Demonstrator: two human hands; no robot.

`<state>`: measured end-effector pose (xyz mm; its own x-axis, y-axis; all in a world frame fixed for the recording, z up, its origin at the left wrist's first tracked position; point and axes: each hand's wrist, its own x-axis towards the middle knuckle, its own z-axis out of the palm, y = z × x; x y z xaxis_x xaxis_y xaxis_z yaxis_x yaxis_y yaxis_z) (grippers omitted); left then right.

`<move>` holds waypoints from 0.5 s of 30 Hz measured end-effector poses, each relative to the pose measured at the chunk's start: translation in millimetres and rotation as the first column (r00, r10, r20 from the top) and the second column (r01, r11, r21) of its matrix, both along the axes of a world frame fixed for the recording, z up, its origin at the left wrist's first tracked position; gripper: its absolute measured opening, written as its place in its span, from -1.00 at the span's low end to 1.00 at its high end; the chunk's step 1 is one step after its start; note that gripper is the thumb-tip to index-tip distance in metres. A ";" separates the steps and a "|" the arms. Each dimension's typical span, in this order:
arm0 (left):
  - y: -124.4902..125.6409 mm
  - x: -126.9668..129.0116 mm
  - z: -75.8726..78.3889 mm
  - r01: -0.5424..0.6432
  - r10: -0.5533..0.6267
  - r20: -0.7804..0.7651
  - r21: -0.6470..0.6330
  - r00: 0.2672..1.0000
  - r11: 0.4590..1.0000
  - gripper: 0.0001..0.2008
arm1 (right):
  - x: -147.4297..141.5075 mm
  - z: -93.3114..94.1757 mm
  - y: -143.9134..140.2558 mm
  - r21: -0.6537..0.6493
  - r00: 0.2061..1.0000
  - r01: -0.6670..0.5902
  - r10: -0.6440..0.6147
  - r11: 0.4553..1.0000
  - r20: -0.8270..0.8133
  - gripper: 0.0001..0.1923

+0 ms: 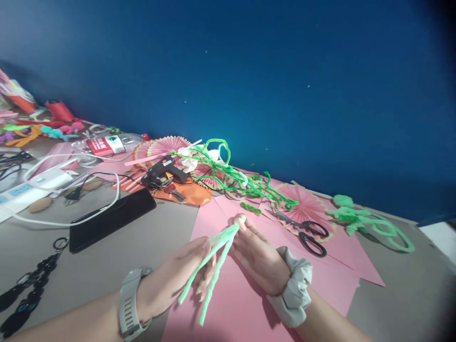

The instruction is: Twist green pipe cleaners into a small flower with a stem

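At lower center, our left hand (178, 280) and right hand (258, 254) pinch pale green pipe cleaners (213, 263) above pink paper (245, 304); black scissors (306, 232) lie right.

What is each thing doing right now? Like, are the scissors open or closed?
Scissors: lying flat on the pink paper, blades closed.
Light green pipe cleaners: bunched, pinched between both hands, ends hanging down.
Left hand: fingers closed on the stems.
Right hand: gripping the bunch's top.
Glue gun: lying on its side.
Phone: face down or screen dark.
Plastic bottle: lying on its side.
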<state>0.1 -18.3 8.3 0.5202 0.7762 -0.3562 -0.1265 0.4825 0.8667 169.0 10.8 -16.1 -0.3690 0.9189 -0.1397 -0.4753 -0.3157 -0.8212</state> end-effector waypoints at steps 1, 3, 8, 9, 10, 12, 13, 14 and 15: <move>0.8 -0.6 -0.1 0.003 -0.003 0.014 0.001 1.000 1.000 -0.66 | 0.8 0.2 0.8 0.011 1.000 -0.003 0.003 1.000 -0.004 -0.76; 1.4 -2.0 -2.4 0.037 -0.038 0.035 0.033 0.999 0.999 -0.69 | 1.6 -0.4 1.5 0.029 1.000 -0.015 0.016 0.999 -0.012 -0.78; -1.6 -4.9 -4.6 0.076 0.011 -0.245 0.343 0.970 0.936 -0.78 | 0.9 -5.2 1.8 0.060 0.999 -0.029 0.031 0.998 -0.035 -0.87; -2.0 -5.0 -2.9 0.073 0.058 -0.315 0.389 0.947 0.918 -0.81 | 0.5 -5.8 1.8 0.075 0.999 -0.026 0.029 0.997 -0.039 -0.89; -2.3 -4.9 -0.9 0.078 0.086 -0.362 0.414 0.928 0.907 -0.84 | 0.1 -6.2 1.8 0.091 0.999 -0.024 0.028 0.996 -0.038 -0.91; -2.1 -4.4 2.6 0.093 0.083 -0.388 0.414 0.918 0.906 -0.85 | -0.4 -6.0 1.8 0.118 0.999 -0.024 0.028 0.993 -0.030 -0.91; -1.8 -4.1 3.7 0.097 0.068 -0.376 0.405 0.924 0.909 -0.83 | -0.3 -5.8 1.9 0.122 0.999 -0.022 0.026 0.992 -0.030 -0.91; -1.6 -3.9 4.0 0.104 0.052 -0.364 0.397 0.930 0.912 -0.81 | 0.1 -5.5 2.1 0.116 0.999 -0.016 0.021 0.993 -0.036 -0.91; -1.4 -3.8 3.8 0.109 0.045 -0.361 0.396 0.932 0.912 -0.80 | 0.8 -5.2 2.4 0.100 0.999 -0.008 0.013 0.995 -0.049 -0.91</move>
<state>-3.8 -19.7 12.1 0.4456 0.8767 -0.1812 0.2355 0.0804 0.9685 169.7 13.2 -21.3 -0.3826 0.9235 -0.0289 -0.5133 -0.2385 -0.8244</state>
